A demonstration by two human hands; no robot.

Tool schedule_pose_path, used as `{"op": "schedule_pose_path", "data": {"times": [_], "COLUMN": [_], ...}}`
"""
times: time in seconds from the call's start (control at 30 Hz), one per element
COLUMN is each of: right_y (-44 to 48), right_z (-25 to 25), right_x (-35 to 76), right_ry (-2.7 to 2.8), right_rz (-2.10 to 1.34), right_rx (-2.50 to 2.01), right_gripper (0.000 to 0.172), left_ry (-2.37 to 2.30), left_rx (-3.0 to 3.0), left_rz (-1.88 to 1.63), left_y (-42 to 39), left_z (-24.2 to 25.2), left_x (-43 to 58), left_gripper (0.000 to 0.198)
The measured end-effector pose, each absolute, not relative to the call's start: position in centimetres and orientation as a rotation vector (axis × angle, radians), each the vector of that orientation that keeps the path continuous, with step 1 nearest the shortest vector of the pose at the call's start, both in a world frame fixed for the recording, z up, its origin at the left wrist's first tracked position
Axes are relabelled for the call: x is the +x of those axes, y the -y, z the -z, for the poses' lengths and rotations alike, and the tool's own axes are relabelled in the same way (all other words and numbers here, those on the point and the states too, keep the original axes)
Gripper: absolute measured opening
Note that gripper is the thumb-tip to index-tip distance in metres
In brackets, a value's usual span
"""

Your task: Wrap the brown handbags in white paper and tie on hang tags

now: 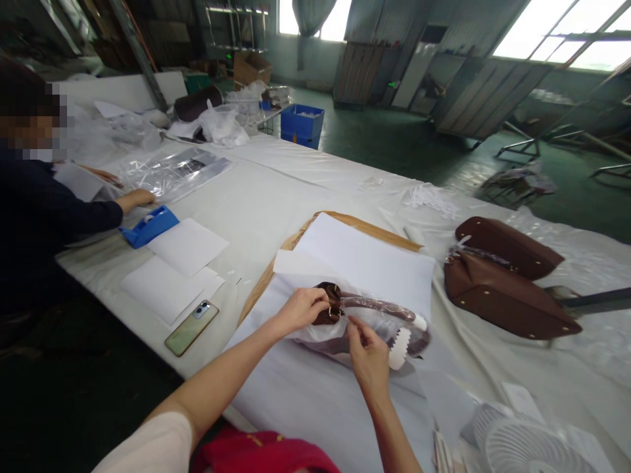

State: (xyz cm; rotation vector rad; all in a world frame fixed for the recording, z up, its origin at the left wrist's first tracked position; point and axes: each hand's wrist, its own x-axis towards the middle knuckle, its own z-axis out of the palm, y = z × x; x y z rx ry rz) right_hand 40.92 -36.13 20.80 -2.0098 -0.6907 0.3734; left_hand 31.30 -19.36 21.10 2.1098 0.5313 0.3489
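Observation:
A brown bag strap (375, 307) with gold hardware lies in a clear plastic wrap on white paper sheets (365, 259). My left hand (302, 309) is closed around the strap's buckle end. My right hand (367, 351) pinches the plastic wrap just beside it, fingers pressed together. A white foam piece (400, 348) sits by the wrap's right end.
Two brown handbags (503, 289) rest at the right. A phone (192, 327), loose white sheets (175, 276) and a blue tape dispenser (149, 225) lie at the left, where another person's hand (135, 198) rests. A white fan (527, 443) sits at the lower right.

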Motion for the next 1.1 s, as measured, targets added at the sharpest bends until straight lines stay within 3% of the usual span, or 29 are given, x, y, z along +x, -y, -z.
{"op": "schedule_pose_path", "data": {"times": [0.23,0.47,0.67,1.1], "right_y": [36.3,36.5,35.5,32.7], "right_z": [-19.7,-21.0,-21.1,-22.0], "right_x": [40.8,40.2,40.6,40.7], "right_ry": [0.744,0.843,0.99,1.248], "right_rz": [-0.321,-0.388,-0.041,-0.106], "right_rx": [-2.023,-2.025,-2.107,-2.664], "right_gripper": [0.05,0.039,0.04,0.031], "left_ry": [-0.451,-0.42,-0.46,-0.29], "left_rx": [2.288,2.306,2.039,1.975], "left_rz": [-0.252,-0.273,-0.442,-0.355], "left_y": [19.6,19.8,20.4,18.7], "left_z": [-20.4,-20.1,-18.3,-16.5], "left_x": [31.4,31.5,31.7,32.7], "left_gripper": [0.024,0.022,0.024,0.027]}}
